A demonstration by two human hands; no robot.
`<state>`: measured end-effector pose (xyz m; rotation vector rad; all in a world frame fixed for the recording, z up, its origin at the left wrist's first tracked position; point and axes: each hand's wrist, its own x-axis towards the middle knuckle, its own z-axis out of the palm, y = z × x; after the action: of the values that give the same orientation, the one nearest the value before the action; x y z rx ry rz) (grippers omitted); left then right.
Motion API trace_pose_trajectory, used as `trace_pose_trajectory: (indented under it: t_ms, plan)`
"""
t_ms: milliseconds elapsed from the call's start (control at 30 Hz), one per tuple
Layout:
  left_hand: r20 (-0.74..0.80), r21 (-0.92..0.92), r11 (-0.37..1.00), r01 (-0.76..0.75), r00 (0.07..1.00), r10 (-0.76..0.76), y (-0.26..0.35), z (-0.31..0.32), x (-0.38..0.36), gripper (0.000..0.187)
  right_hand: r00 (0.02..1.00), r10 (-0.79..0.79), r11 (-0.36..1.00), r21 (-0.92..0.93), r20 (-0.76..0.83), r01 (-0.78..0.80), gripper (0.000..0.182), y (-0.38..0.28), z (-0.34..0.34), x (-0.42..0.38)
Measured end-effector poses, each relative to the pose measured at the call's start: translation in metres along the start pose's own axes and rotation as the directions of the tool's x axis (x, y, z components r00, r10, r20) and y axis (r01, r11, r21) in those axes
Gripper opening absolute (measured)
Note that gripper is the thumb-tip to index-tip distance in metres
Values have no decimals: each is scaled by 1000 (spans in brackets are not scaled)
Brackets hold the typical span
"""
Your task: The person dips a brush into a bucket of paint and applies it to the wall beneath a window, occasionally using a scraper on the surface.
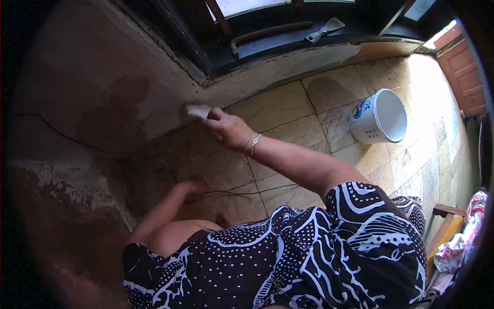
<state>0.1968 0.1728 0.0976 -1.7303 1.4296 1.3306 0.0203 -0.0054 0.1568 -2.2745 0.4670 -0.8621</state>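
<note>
My right hand (226, 129), with a bracelet at the wrist, is closed on the handle of a scraper with a pale blade (198, 112). The blade is at the lower part of the wall (149, 87), near its corner. Low at the left, my left hand (194, 186) is in shadow close to the floor tiles; its fingers are too dim to make out. A thin dark cable (231, 192) runs over the tiles beside it.
A white bucket (392, 116) stands at the right on the tiled floor (288, 129). On the dark window ledge lie a second scraper (325, 30) and a curved bar (272, 32). Colourful cloth (458, 252) hangs by a wooden piece (446, 232) at the lower right.
</note>
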Motion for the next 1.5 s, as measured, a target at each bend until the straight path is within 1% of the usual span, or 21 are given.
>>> trace_pose_trajectory:
  t_ms: [67, 100, 233, 300, 333, 367, 400, 500, 567, 633, 700, 800, 933, 1000, 1067, 1133, 1200, 1267, 1367, 1433, 1500]
  plan:
    - [-33, -98, 995, 8, 999, -11, 1, 6, -14, 62, 1000, -10, 999, -43, 6, 10, 24, 10, -15, -1]
    - [-69, -199, 980, 13, 997, -27, 3, 5, -23, 62, 995, -17, 1000, -24, -99, 15, 24, 15, -29, -6]
    - [21, -35, 997, 75, 997, -74, -9, 3, -4, 67, 905, 112, 991, -19, -411, -131, 20, 14, -73, -37]
    - [25, -113, 993, 37, 999, -35, -11, 7, -2, 72, 938, 126, 992, 11, -323, -130, 21, 5, -70, -43]
    - [6, -85, 996, 2, 1000, -1, -39, 30, 32, 71, 964, 128, 992, 48, -233, -120, 22, -2, -64, -43]
    - [-13, -56, 998, -33, 999, 32, -67, 53, 65, 70, 965, 17, 998, 55, -262, -3, 23, -10, -49, -38]
    - [-33, -26, 997, -66, 997, 66, -94, 76, 98, 69, 979, 5, 997, 73, -203, 10, 23, -15, -38, -32]
    - [25, -160, 987, 24, 999, -20, -9, -1, 7, 66, 982, 26, 995, 103, -187, -6, 20, -10, -17, -19]
    - [-4, -108, 994, 16, 1000, -17, 2, -9, -6, 63, 988, 93, 996, 2, -120, -93, 21, 14, -20, -11]
    - [-35, -54, 998, 11, 999, -13, 1, -9, -6, 61, 984, 107, 994, -10, -142, -110, 21, 33, -47, -18]
    - [-171, -25, 998, -51, 984, 46, -9, 0, 2, 54, 965, 126, 992, -3, -230, -130, 20, 55, -82, -33]
    - [-115, -76, 996, -56, 992, 47, -2, -6, 0, 52, 875, 264, 964, 102, -406, -244, 17, 76, -130, -59]
    - [-155, -28, 999, -19, 988, 15, 12, -19, 2, 52, 762, 346, 927, 76, -547, -367, 16, 86, -176, -76]
    - [-174, -4, 996, -89, 981, 87, 15, -27, 7, 54, 593, 633, 772, 459, -497, -440, 14, 85, -199, -78]
    - [-161, 13, 996, -93, 983, 94, 35, -44, -5, 56, 622, 610, 788, 458, -490, -411, 16, 77, -223, -75]
    - [-148, 31, 995, -96, 984, 99, 45, -54, -8, 59, 597, 775, 545, 697, -206, -467, 20, 49, -253, -66]
    - [-146, 154, 984, -94, 982, 117, 50, -61, -5, 70, 626, 766, 524, 705, -145, -478, 24, 39, -264, -64]
    - [-156, 173, 980, -95, 980, 123, 59, -70, -9, 75, 664, 742, 372, 767, 91, -522, 26, 31, -263, -59]
    - [-202, 167, 980, -110, 969, 144, 72, -76, -20, 79, 773, 629, 486, 736, 79, -471, 28, 41, -219, -53]
    - [-246, 151, 980, -127, 956, 162, 75, -76, -25, 78, 794, 603, 473, 768, 74, -431, 22, 49, -183, -47]
    - [-142, -195, 960, -201, 974, 175, 62, -75, -34, 66, 805, 592, 542, 753, -28, -373, 18, 70, -159, -46]
